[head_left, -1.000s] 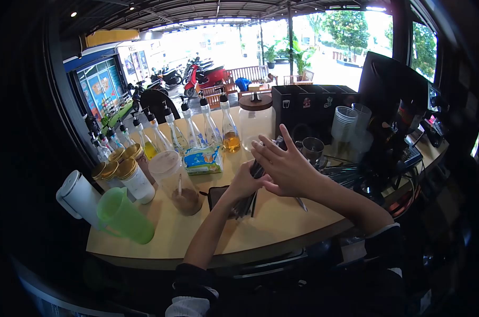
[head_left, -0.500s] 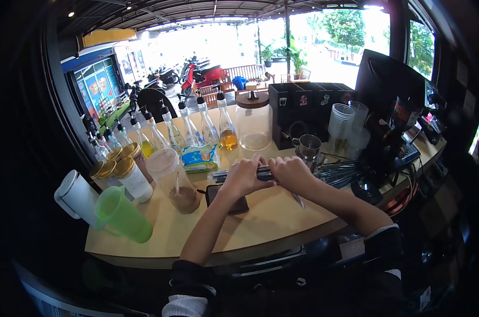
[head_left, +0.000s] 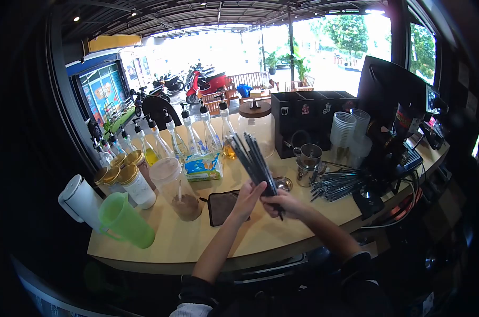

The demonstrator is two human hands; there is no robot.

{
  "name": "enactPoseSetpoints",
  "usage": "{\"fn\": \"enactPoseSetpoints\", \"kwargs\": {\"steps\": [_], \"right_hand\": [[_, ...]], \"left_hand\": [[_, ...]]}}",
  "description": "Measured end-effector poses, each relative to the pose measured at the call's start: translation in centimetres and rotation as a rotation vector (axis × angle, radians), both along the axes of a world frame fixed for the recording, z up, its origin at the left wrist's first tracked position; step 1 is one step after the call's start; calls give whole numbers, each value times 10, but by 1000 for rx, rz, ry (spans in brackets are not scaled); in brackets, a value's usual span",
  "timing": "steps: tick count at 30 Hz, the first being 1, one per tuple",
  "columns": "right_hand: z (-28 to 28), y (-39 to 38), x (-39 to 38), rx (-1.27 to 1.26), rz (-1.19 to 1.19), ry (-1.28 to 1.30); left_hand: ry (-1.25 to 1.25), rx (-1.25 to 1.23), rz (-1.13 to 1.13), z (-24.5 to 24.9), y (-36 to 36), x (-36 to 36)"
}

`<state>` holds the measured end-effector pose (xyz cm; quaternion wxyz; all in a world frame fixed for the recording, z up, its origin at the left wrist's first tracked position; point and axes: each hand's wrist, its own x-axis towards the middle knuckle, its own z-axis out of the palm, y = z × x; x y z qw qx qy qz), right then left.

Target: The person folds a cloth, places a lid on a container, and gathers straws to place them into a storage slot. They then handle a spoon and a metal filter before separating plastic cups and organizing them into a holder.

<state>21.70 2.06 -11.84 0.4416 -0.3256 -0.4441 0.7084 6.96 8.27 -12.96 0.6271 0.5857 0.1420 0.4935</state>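
A bundle of thin black straws (head_left: pixel 254 158) stands tilted over the counter, its upper ends fanned out toward the left. My left hand (head_left: pixel 247 199) is closed round its lower left side, thumb across the straws. From the right, my right hand (head_left: pixel 282 204) grips the lower end, fingers wrapped round it. More black straws (head_left: pixel 337 185) lie in a loose pile to the right. Behind my right hand sit a small round metal dish (head_left: pixel 285 183) and a metal cup (head_left: pixel 309 154). A dark brown zip pouch (head_left: pixel 221 209) lies flat beside my left wrist.
Pump bottles (head_left: pixel 192 134) line the far edge, with a wipes pack (head_left: pixel 203 168) before them. A green jug (head_left: pixel 126 220), a white jug (head_left: pixel 80 199), gold-lidded jars (head_left: pixel 136 189) and a powder container (head_left: pixel 184 203) stand left. Stacked plastic cups (head_left: pixel 343 132) and a monitor (head_left: pixel 387 87) are right.
Both hands have drawn closer to me and raised the straws from lying nearly level to a steep tilt. The small metal dish and more of the pouch now show.
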Motion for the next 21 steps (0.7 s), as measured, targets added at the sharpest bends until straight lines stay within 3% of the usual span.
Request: {"fn": "enactPoseSetpoints", "kwargs": {"steps": [1,4,6,11,17,19,21], "right_hand": [[-8,1,-7,7,52,43],[-17,-1,-16,-15,79,186],[-20,-1,-15,62,52,34],[-34,7,-14,61,34,-16],[-38,10,-9,74,-47,-271],[-40,13,-3,419,-170,-403],[-29,20,-1,495,-265,-328]], "left_hand": [[41,64,-148,5,-4,1],[136,53,-128,16,-11,-3],[184,15,-104,18,-13,-5],[136,-61,-71,6,5,-2],[130,-11,-101,-6,32,-1],[131,25,-98,-5,37,-5],[153,27,-78,-4,34,-9]]}}
